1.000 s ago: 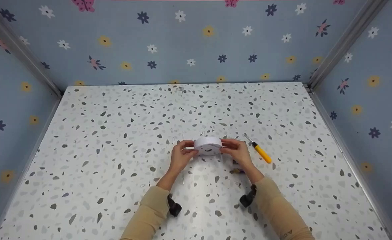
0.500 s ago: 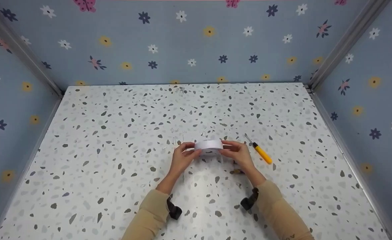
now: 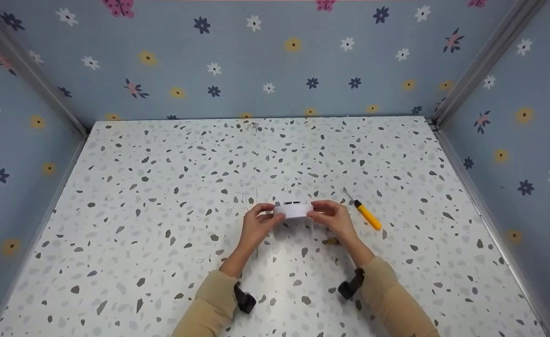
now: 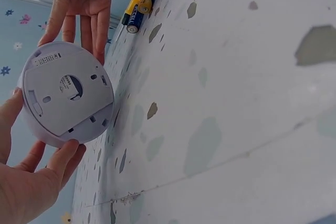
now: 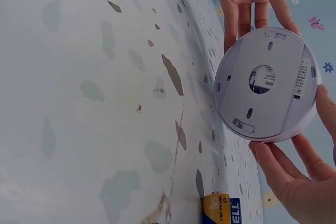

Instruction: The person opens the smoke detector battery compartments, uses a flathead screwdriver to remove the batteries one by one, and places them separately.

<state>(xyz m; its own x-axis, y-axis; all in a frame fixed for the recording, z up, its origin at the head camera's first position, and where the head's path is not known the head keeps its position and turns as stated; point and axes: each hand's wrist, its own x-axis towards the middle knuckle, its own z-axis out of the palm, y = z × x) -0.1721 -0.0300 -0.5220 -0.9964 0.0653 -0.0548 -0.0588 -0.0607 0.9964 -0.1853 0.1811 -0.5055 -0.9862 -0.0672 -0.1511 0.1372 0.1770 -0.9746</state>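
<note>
A round white plastic device (image 3: 293, 211) is held by its rim between both hands, over the speckled table. My left hand (image 3: 256, 228) grips its left side, thumb on the near edge and fingers behind. Opposite it, my right hand (image 3: 338, 220) pinches the right side in the same way. The device's flat back (image 4: 86, 109) shows in the left wrist view, with a central hole, small slots and a printed label. In the right wrist view the same back plate (image 5: 283, 85) is seen within the round casing. From the head, dark marks show along its top.
A screwdriver (image 3: 368, 215) with a yellow handle lies right of the right hand. Two batteries (image 4: 135, 20) lie on the table (image 3: 162, 224) near the right wrist. Flower-patterned walls (image 3: 275, 61) enclose the back and sides.
Both hands have tilted the white device, so its back has turned out of the head view and its rim now faces the head camera. It has also come slightly nearer.
</note>
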